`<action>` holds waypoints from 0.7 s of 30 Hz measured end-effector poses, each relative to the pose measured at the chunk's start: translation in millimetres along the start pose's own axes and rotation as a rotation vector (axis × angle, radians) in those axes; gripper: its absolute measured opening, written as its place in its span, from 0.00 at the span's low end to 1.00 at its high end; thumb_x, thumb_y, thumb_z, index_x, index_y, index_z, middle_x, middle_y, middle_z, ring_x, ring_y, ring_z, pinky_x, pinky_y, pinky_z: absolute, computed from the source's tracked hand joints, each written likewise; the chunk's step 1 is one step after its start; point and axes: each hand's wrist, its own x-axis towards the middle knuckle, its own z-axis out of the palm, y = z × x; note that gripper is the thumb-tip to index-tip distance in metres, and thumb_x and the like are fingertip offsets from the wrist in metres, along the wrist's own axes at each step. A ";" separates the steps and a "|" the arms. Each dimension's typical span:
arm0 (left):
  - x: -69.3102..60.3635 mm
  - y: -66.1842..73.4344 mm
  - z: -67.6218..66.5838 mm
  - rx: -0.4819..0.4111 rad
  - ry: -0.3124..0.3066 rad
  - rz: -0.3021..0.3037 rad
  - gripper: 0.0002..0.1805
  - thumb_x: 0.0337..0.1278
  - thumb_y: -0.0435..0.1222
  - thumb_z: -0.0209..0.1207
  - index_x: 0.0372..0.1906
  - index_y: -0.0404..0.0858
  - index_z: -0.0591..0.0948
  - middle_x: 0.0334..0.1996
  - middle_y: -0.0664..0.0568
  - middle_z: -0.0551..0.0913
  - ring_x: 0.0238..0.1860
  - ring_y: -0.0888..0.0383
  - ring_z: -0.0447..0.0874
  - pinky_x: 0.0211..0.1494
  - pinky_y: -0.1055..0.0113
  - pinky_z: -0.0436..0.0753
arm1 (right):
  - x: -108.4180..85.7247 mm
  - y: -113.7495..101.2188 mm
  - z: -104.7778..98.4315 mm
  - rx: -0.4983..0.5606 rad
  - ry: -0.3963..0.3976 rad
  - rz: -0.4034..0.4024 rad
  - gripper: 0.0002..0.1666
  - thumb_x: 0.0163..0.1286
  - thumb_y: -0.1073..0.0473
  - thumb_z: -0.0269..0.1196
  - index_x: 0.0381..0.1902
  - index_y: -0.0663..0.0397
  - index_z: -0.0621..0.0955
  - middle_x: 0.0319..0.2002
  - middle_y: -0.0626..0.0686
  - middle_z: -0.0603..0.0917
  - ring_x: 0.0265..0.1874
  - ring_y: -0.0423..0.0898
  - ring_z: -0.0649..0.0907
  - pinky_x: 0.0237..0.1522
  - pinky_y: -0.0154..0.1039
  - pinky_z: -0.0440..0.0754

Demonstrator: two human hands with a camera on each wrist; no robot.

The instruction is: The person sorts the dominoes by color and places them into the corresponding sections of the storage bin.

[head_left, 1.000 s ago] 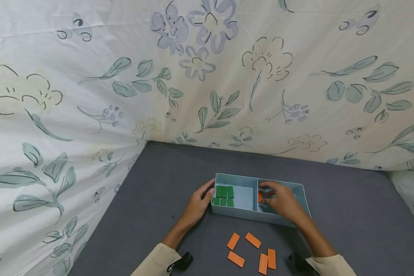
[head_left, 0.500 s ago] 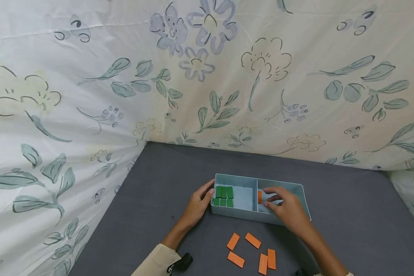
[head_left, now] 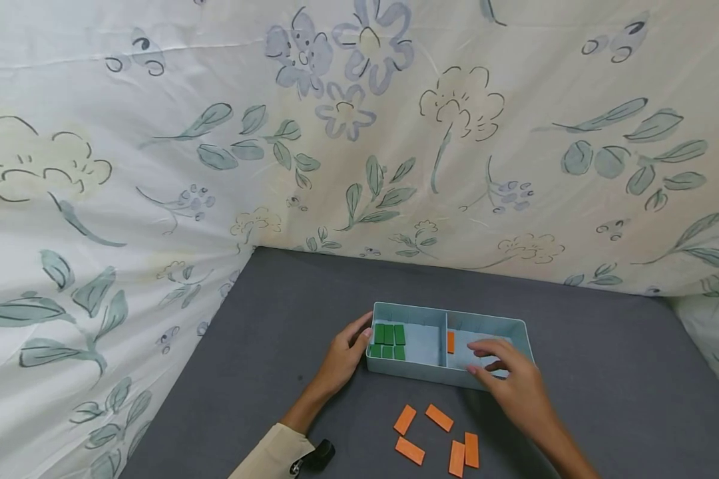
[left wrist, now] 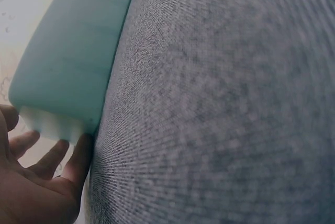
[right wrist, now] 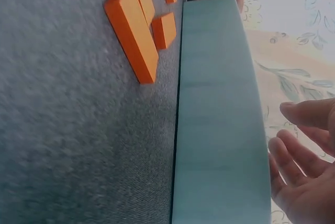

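Right hand (head_left: 515,380): drawn back, fingers parted, unladen. One block (head_left: 451,342): apparently placed, right compartment (head_left: 461,350) of box (head_left: 419,374), by divider (head_left: 446,336). Left hand (head_left: 343,356): fingers spread against box's left end. Five blocks (head_left: 410,450): outside, near side.

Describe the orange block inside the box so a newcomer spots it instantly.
On the grey table, find the pale blue box with the left hand at its end. Look past its divider into the compartment by the right hand. The orange block sits beside the divider, the only one visible in the box: five loose blocks lie outside, and the other compartment's are green.
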 end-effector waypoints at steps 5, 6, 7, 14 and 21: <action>-0.9 -3.3 -0.2 -0.001 0.003 0.015 0.30 0.86 0.49 0.51 0.82 0.44 0.67 0.79 0.49 0.69 0.81 0.50 0.63 0.80 0.43 0.63 | -15.6 -2.6 -0.4 -0.014 0.032 -0.007 0.28 0.56 0.73 0.80 0.53 0.47 0.89 0.50 0.45 0.86 0.45 0.31 0.81 0.46 0.23 0.80; -1.1 -3.8 -0.2 -0.003 0.003 0.017 0.30 0.86 0.49 0.51 0.82 0.44 0.67 0.79 0.49 0.69 0.81 0.50 0.63 0.80 0.43 0.64 | -18.6 -3.1 -0.3 -0.012 0.034 -0.007 0.28 0.56 0.73 0.80 0.53 0.47 0.88 0.50 0.45 0.86 0.45 0.31 0.81 0.46 0.22 0.80; -1.1 -3.4 -0.5 -0.004 0.002 0.016 0.29 0.86 0.48 0.51 0.82 0.44 0.67 0.79 0.49 0.69 0.81 0.50 0.63 0.80 0.43 0.64 | -20.9 -4.0 -1.0 -0.005 0.034 -0.004 0.29 0.55 0.73 0.80 0.53 0.46 0.88 0.49 0.45 0.86 0.45 0.32 0.82 0.46 0.21 0.79; 0.1 -1.5 -1.8 -0.005 0.002 0.002 0.29 0.85 0.49 0.51 0.82 0.46 0.68 0.79 0.49 0.69 0.81 0.50 0.63 0.80 0.43 0.63 | -35.7 -9.7 -6.8 0.036 -0.017 0.030 0.29 0.56 0.70 0.81 0.53 0.41 0.88 0.48 0.44 0.86 0.41 0.37 0.85 0.38 0.31 0.85; 0.3 1.5 -3.4 -0.008 -0.008 0.004 0.29 0.86 0.47 0.51 0.82 0.43 0.67 0.79 0.48 0.69 0.81 0.49 0.63 0.80 0.44 0.64 | -46.2 -15.8 -9.4 0.024 -0.172 0.224 0.29 0.58 0.62 0.82 0.56 0.41 0.87 0.47 0.46 0.87 0.41 0.34 0.83 0.35 0.36 0.85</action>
